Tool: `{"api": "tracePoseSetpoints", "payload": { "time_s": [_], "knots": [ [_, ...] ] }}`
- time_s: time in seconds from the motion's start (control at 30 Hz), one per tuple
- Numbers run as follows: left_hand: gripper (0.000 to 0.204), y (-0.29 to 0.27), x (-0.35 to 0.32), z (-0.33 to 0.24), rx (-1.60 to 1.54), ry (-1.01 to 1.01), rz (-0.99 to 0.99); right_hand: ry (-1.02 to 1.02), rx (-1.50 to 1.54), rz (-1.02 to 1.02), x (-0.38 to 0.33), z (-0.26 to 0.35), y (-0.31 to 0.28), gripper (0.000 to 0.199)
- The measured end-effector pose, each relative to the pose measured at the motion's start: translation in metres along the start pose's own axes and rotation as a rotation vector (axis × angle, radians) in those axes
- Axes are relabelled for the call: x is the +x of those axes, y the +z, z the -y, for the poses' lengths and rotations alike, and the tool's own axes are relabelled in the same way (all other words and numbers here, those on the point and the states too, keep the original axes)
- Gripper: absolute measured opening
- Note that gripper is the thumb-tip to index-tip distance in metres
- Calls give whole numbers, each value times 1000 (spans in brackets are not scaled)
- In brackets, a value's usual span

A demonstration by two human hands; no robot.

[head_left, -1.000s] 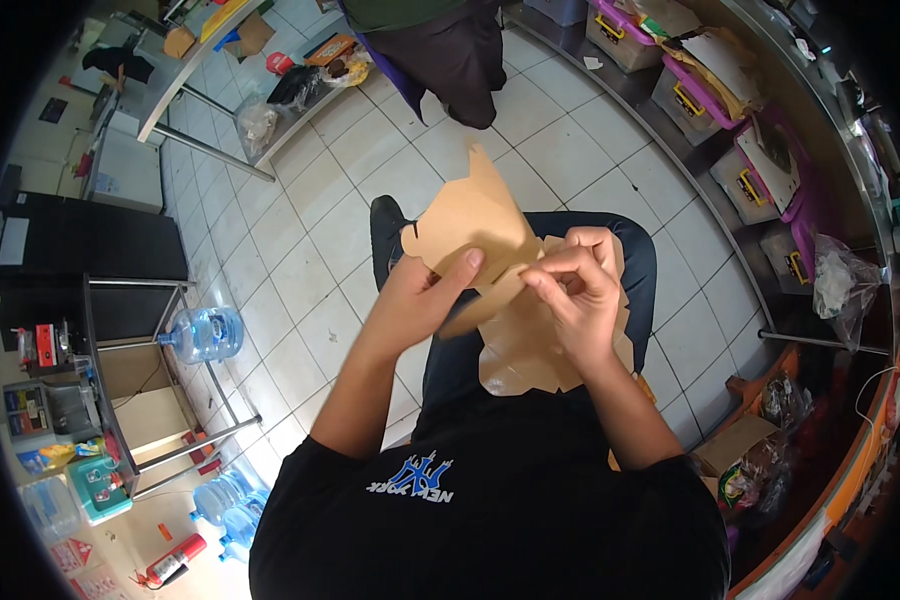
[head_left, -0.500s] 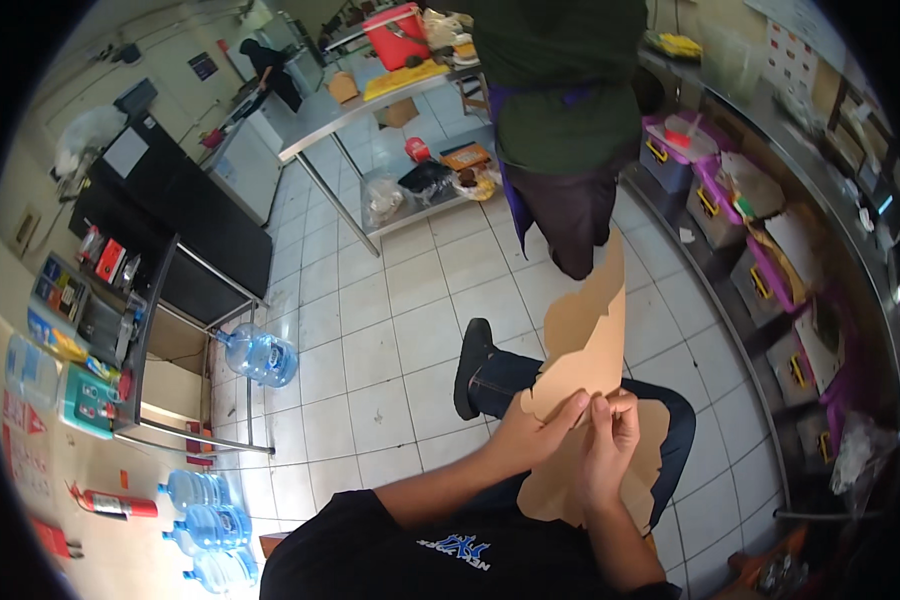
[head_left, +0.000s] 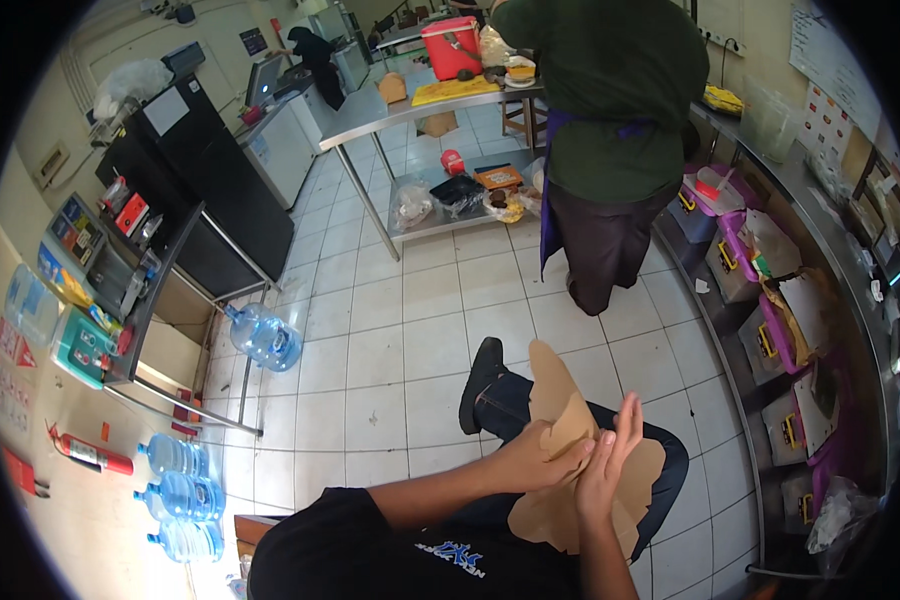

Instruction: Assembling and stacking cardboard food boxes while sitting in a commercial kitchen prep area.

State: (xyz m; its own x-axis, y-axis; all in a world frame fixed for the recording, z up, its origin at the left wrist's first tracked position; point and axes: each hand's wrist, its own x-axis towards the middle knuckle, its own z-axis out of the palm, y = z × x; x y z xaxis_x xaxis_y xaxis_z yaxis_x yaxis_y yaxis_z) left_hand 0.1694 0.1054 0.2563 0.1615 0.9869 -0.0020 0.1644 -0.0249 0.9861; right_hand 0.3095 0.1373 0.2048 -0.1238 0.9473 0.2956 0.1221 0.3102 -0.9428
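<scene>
Well, a co-worker stands far off between the steel table and the right-hand shelf. Near, above the lap, the left hand pinches brown cardboard; the straight-fingered right hand seems against it, its grip unclear.

Right hand: fingers pinched before, now straightened at far edge of lower card. Upper card: tip previously beyond lower card, now swung over toward its left.

Tan cardboard contrasts with dark-blue jeans, black shirt (its print blue and white), pale gridded floor and red cooler.
</scene>
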Motion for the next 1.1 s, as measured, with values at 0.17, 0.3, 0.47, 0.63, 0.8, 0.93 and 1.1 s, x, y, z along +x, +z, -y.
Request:
{"api": "tracePoseSetpoints", "payload": {
  "time_s": [0.17, 0.3, 0.47, 0.63, 0.8, 0.93, 1.1],
  "knots": [
    [31, 6, -2, -3, -22, -80, -55, -83, -342, 79, -8, -13, 3, 62],
    [36, 7, 0, 6, 106, 173, -142, -115, -412, 91, -10, -5, 3, 63],
    [40, -5, 10, 31, -137, -294, 73, -346, -740, -41, -4, -16, -8, 66],
    [45, 14, -2, 38, -113, -289, -9, -285, -856, 121, 2, 1, -13, 69],
    [52, 21, -15, 35, -185, -214, 86, -319, -766, 110, 3, -11, -10, 69],
    [58, 30, -23, 25, -277, -216, 198, -233, -184, -188, 4, -16, -2, 70],
    [55, 41, -24, 57, -117, -4, 121, 34, 29, -101, 7, -20, -1, 72]
  ]
}}
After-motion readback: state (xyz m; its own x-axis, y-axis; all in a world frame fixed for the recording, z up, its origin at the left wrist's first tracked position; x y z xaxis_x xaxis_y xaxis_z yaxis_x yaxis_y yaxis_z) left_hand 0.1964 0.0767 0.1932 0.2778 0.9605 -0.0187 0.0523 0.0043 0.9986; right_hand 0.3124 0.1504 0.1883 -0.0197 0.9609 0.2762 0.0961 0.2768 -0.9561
